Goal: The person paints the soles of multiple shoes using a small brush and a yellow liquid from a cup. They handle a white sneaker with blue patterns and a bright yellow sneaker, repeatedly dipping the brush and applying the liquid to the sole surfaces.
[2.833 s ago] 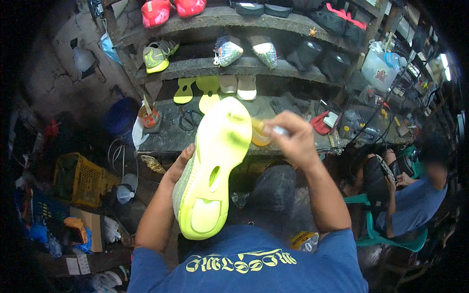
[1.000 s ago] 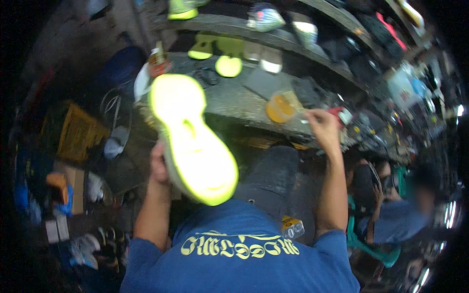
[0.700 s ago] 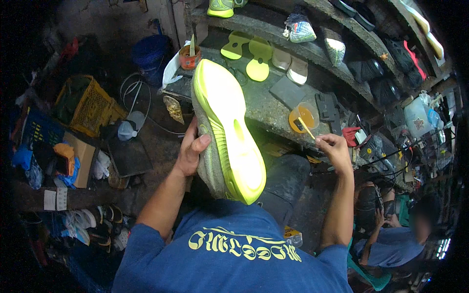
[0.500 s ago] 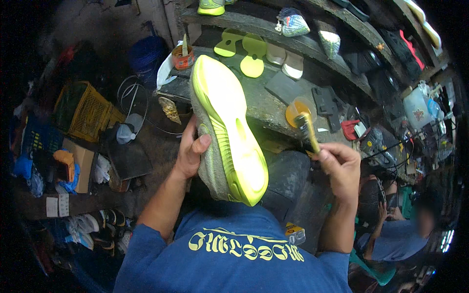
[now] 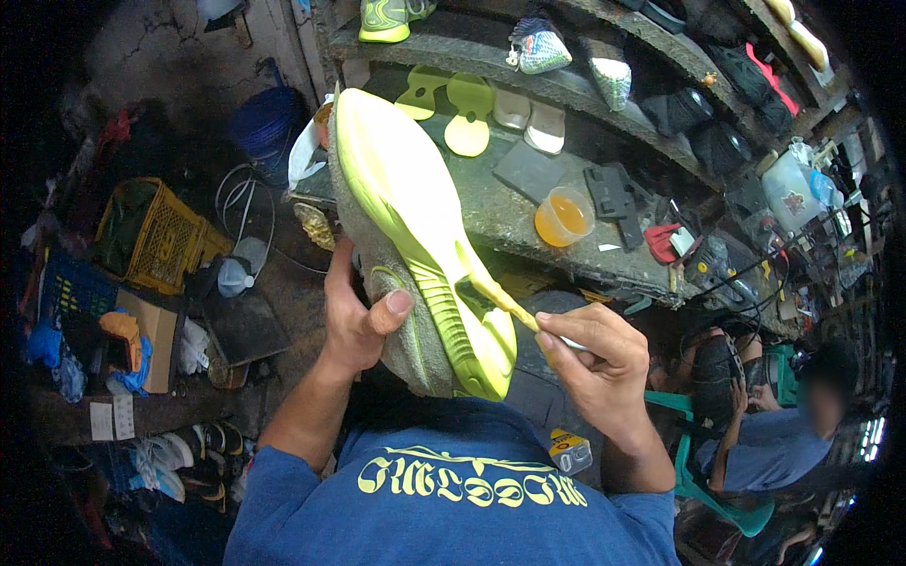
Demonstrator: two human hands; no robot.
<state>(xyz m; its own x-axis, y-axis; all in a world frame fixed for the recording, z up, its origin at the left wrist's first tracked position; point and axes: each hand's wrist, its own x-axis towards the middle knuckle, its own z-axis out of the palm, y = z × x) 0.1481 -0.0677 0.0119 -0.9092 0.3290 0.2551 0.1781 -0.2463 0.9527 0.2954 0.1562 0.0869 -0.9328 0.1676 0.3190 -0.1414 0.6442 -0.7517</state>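
A grey sneaker (image 5: 411,208) with a bright yellow-green sole is held up in front of me, sole facing me and toe toward the far left. My left hand (image 5: 357,321) grips its grey upper from the left side, thumb pressed near the edge of the sole. Between thumb and fingers, my right hand (image 5: 601,366) pinches a small yellow-handled brush (image 5: 514,307). The brush's head lies against the sole's midfoot, and its bristles are hidden from view. Beyond the brush, a clear plastic tub (image 5: 564,217) of orange liquid stands on the bench.
Yellow-green insole pieces (image 5: 468,118) and a dark flat slab (image 5: 528,170) lie on the bench (image 5: 491,212). Shelves of shoes rise behind it. At left are a yellow crate (image 5: 160,236) and a blue bucket (image 5: 264,123). Another person (image 5: 769,448) sits at the right.
My right hand has brought the brush left and nearer, from beside the tub onto the sole. The sneaker has shifted slightly left in view, still in my left hand.
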